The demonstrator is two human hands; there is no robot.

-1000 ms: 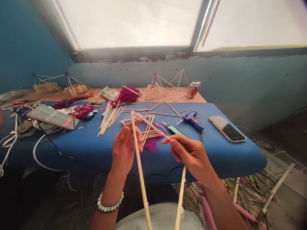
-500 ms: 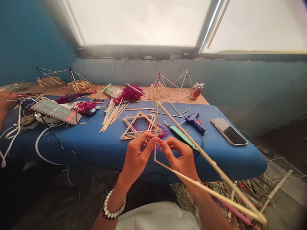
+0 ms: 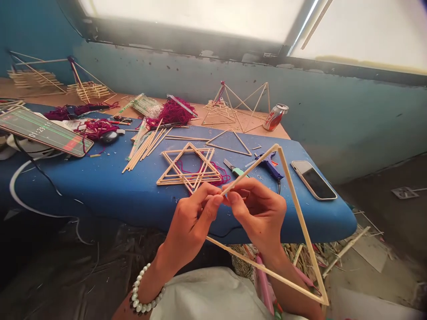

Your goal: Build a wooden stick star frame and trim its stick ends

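A triangle frame of thin wooden sticks (image 3: 302, 220) is held up between my two hands, in front of the blue table. My left hand (image 3: 196, 213) pinches one side of it between thumb and fingers. Close beside it, my right hand (image 3: 258, 213) grips the same stick, its thumb and fingertips nearly touching the left ones. The triangle's lower side passes across my right forearm. Beyond my hands lies a six-pointed star of sticks (image 3: 170, 165) with purple yarn (image 3: 223, 175) under it. A green-handled cutter (image 3: 237, 171) is partly hidden behind the triangle.
A blue glue gun (image 3: 271, 168) and a phone (image 3: 313, 180) lie to the right. Loose sticks (image 3: 150, 146), a yarn heap (image 3: 173, 111) and another phone (image 3: 46, 131) lie left. Farther back stand stick pyramids (image 3: 220, 109) and a can (image 3: 275, 117). Cables hang over the left edge.
The triangle has turned in my hands: its near corner has swung up, and the pinched side now slants instead of standing upright. My view has shifted, and the other person's hand at left is gone.
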